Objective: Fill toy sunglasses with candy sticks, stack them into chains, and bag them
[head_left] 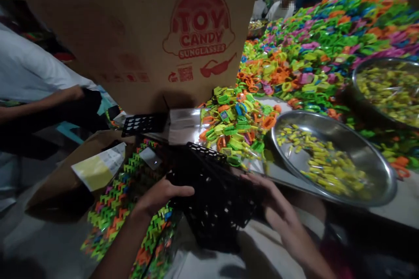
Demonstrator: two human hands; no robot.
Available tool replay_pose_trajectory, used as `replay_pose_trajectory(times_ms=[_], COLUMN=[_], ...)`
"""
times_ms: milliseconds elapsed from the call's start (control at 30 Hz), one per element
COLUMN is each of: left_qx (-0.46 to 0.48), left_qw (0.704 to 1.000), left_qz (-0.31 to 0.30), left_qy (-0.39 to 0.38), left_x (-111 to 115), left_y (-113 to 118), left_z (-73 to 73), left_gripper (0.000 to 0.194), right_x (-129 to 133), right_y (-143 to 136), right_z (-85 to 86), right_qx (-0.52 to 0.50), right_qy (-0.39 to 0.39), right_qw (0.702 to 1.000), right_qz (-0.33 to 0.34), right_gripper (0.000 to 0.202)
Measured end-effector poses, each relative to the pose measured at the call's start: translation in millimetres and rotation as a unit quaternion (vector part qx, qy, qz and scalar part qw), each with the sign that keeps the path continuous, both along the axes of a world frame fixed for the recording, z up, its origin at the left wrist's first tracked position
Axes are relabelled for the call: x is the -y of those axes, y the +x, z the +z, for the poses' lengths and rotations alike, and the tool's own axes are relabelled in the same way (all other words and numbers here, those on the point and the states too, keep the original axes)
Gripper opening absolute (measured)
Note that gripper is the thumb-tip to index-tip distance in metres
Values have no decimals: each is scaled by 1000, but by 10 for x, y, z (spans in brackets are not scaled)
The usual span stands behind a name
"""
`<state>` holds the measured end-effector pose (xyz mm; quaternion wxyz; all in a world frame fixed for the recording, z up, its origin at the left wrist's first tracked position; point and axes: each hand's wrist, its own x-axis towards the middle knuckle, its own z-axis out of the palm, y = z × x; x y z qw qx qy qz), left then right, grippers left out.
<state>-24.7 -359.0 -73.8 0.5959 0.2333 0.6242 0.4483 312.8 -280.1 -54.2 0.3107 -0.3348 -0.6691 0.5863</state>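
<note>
A black perforated plastic tray (212, 209) hangs tilted in front of me, held from both sides. At its left edge is my left hand (163, 194), with the thumb lying over the tray and the fingers behind it. My right hand (271, 198) grips the tray's right side, its fingers partly hidden in shadow. Below and to the left are rows of colourful zigzag plastic pieces (111, 209), beside and partly under the tray. Just behind the tray lies a heap of bright toy watches (235, 126) in clear wrapping.
A large cardboard box (131, 30) stands behind. At right are a metal bowl (376, 170) of yellow wrapped pieces and another bowl (356, 69). A person's sleeve (36, 61) is at left. Another black tray (140, 124) lies by the box.
</note>
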Motion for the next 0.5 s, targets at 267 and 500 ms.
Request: replay_pose_trajectory(times_ms=[267, 500], left_qx=[-8, 62], left_qw=[986, 993], left_qz=[-164, -101], left_qy=[-17, -13], left_x=[-79, -25], left_y=[185, 323], left_z=[-336, -449], left_gripper=[47, 35], right_x=[25, -84], right_y=[-22, -61], right_z=[165, 18], right_qx=[231, 155], right_qy=[150, 75], right_qw=[961, 985], right_qz=[15, 28], right_gripper=[41, 23])
